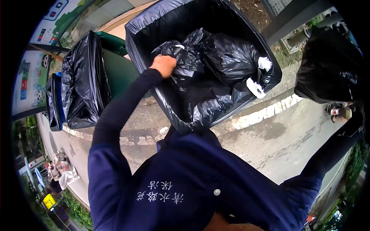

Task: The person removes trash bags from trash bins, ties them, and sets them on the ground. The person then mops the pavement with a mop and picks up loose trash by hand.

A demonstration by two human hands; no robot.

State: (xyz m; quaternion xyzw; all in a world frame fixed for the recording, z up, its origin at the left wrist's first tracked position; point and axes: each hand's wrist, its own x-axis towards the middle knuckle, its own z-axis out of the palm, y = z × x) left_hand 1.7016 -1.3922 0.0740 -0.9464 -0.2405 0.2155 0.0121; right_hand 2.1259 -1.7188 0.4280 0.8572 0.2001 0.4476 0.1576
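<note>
My left hand (164, 66) is closed in a fist on a knotted black garbage bag (189, 50) inside a large bin with a black plastic liner (144, 25). Beside that bag in the bin lies another full black garbage bag (233, 56), with crumpled white paper (264, 64) near its end. A white piece (255, 88) rests close to the near rim. Out at the right, a big black garbage bag (323, 69) hangs at the end of my outstretched right arm. My right hand is lost in the dark edge there, its fingers mostly hidden.
Left of the lined bin stands a green bin (117, 67), with another black-lined bin (84, 81) beyond it. Illustrated boards (29, 79) line the left. A scooter (337, 111) is on the road at the right. A metal post (289, 23) rises behind the bin.
</note>
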